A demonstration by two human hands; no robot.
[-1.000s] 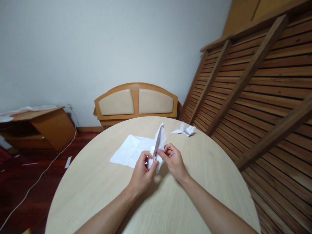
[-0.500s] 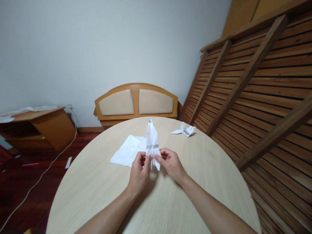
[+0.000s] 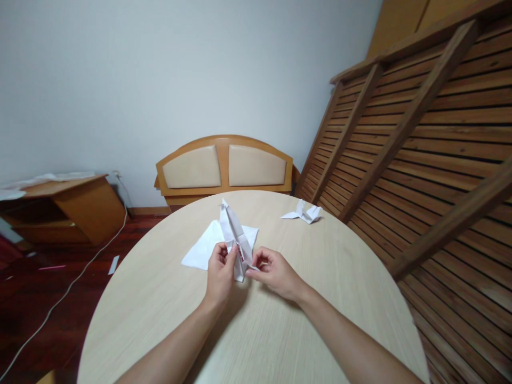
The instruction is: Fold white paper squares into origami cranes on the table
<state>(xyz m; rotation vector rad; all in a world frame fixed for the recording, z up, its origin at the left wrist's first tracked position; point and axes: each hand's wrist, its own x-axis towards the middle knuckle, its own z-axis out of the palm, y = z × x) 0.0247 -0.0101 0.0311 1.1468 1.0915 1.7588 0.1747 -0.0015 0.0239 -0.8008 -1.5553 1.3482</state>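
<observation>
Forearms (image 3: 176, 341) run in from the bottom edge, chopped off by the frame, and so is the near side of the round table (image 3: 340, 309). Compared with half a second ago, the folded paper (image 3: 235, 229) has gone left and tipped over that way. It was pretty much straight up with both thumbs side by side on it; now the hands are a bit further apart.

Left hand (image 3: 221, 269) is pinched tight on the paper's lower left, thumb on the near side, the other fingers mostly hidden behind it. Right hand (image 3: 276, 272) has thumb and index closed on a little flap at the lower right. Some dark reddish bit shows in the fold, too small to make out. The whole thing is held up over the table.

Just behind it lies a flat creased sheet (image 3: 200, 249), partly covered, though its right corner is peeking out again. Further back on the right sits a folded paper bird (image 3: 307, 215), same spot as before. Past the table there's a padded headboard (image 3: 224, 165), plus a slatted wooden panel (image 3: 444, 154) cut off at the right.
</observation>
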